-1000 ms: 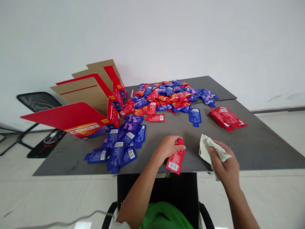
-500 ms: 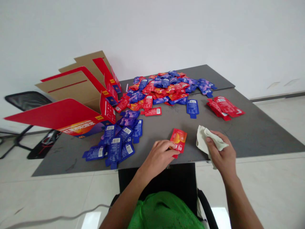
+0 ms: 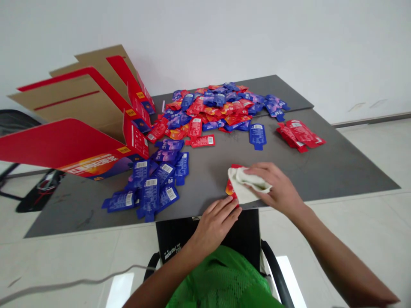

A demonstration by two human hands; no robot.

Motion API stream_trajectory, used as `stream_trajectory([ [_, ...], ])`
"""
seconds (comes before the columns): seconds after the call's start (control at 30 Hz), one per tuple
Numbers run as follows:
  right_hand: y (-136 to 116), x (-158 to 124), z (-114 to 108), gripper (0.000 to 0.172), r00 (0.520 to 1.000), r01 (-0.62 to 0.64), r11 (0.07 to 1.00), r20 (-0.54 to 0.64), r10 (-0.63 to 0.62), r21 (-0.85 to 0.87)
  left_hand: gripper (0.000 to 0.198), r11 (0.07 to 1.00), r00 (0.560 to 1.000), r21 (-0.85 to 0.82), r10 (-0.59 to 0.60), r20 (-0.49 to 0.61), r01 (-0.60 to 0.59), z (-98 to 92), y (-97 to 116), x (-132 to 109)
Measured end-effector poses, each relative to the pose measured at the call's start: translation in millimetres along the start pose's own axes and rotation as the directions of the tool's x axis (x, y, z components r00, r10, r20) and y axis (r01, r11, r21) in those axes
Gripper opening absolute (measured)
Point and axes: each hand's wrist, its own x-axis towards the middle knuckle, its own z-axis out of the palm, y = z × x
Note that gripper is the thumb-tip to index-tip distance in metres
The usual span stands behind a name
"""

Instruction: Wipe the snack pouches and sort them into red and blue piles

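Note:
A red pouch [image 3: 229,188] lies near the front edge of the table, mostly covered by a folded white cloth [image 3: 243,191]. My left hand [image 3: 215,222] holds the pouch's near end, its fingers pressed together over it; the thumb is hidden. Bunched in my right hand [image 3: 272,185], the cloth rests on the pouch's printed face. Left of my hands lies a loose group of blue pouches [image 3: 150,192]. A single blue pouch [image 3: 257,135] lies farther back, and a small stack of red pouches [image 3: 302,134] is to the right.
A large heap of mixed red and blue pouches [image 3: 218,107] covers the back of the grey table [image 3: 205,171]. Open red cardboard boxes [image 3: 96,149] stand at the left, flaps raised. A black chair [image 3: 279,273] is under me, and a cable [image 3: 80,281] runs along the lower left.
My right hand has moved left, bringing the cloth down onto the red pouch. My left hand stays at the pouch's near end, its fingers now flatter. The view has shifted slightly.

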Motion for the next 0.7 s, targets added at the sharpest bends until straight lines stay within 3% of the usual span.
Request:
stream_trajectory([
  [0.07,3,5,15,0.044,0.969,0.106,0.994,0.226,-0.098,-0.022,0.030,1.000,0.999,-0.017,-0.020,-0.043,0.020,4.4,0,0],
  [0.13,14,13,28,0.045,0.939,0.141,0.987,0.325,-0.110,-0.075,0.030,0.999,0.996,-0.024,-0.033,-0.081,0.031,6.7,1,0],
  [0.23,41,36,35,0.043,0.948,0.131,0.972,0.311,-0.065,-0.196,0.031,0.999,0.995,-0.010,-0.031,-0.093,0.030,7.9,2,0],
  [0.37,65,64,26,0.036,0.983,0.075,0.927,0.184,-0.007,-0.367,0.032,0.997,0.994,-0.044,-0.063,-0.089,0.059,9.3,2,0],
  [0.43,59,63,22,0.038,0.997,0.025,0.921,0.077,0.005,-0.388,0.032,0.995,0.992,-0.066,-0.082,-0.091,0.077,10.3,3,0],
  [0.5,40,49,22,0.041,0.999,0.041,0.942,0.040,-0.029,-0.333,0.032,0.992,0.990,-0.082,-0.100,-0.096,0.092,11.0,5,1],
  [0.57,19,28,26,0.041,0.980,0.166,0.960,0.146,-0.135,-0.227,0.030,0.989,0.987,-0.096,-0.127,-0.100,0.117,10.9,6,2],
  [0.63,7,12,32,0.039,0.930,0.281,0.951,0.279,-0.238,-0.125,0.027,0.984,0.984,-0.110,-0.152,-0.097,0.142,10.1,8,4],
  [0.7,10,8,37,0.039,0.915,0.285,0.953,0.326,-0.238,-0.104,0.026,0.982,0.984,-0.124,-0.156,-0.087,0.145,9.1,8,5],
])
